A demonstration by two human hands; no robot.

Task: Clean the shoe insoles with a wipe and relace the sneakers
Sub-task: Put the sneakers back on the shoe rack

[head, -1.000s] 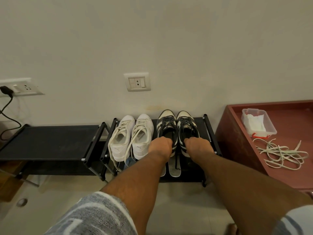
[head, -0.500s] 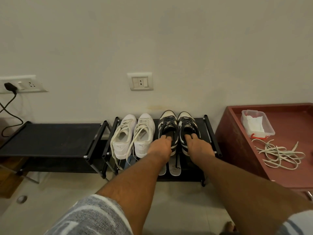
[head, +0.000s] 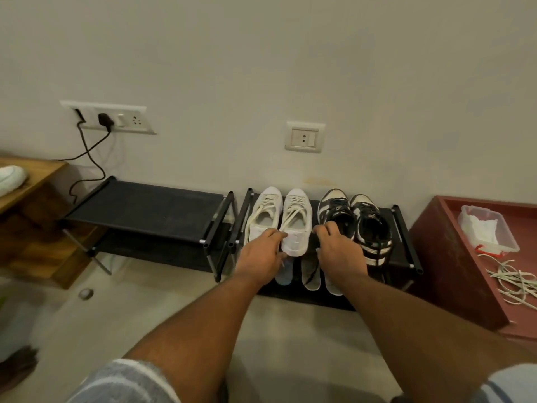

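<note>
A pair of white sneakers (head: 295,221) and a pair of black-and-white sneakers (head: 372,228) stand side by side on the top shelf of a black shoe rack (head: 404,237), toes to the wall. Several pale insoles (head: 310,273) lie on the shelf below. My left hand (head: 259,255) covers the heel of the left white sneaker, its fingers curled onto the heels. My right hand (head: 339,248) hovers between the two pairs with fingers apart, in front of the left black-and-white sneaker's heel. A clear tub of wipes (head: 486,228) and loose pale laces (head: 518,282) are on the right.
The tub and laces sit in a red tray-like table (head: 453,258) right of the rack. A second black rack (head: 145,210) stands to the left. Further left is a wooden surface (head: 32,175) holding a white shoe. A cable hangs from the wall socket (head: 106,119).
Both hands have left the openings of the black-and-white sneakers and shifted left. The left hand now lies on the white pair's heels. The view has also swung left.
</note>
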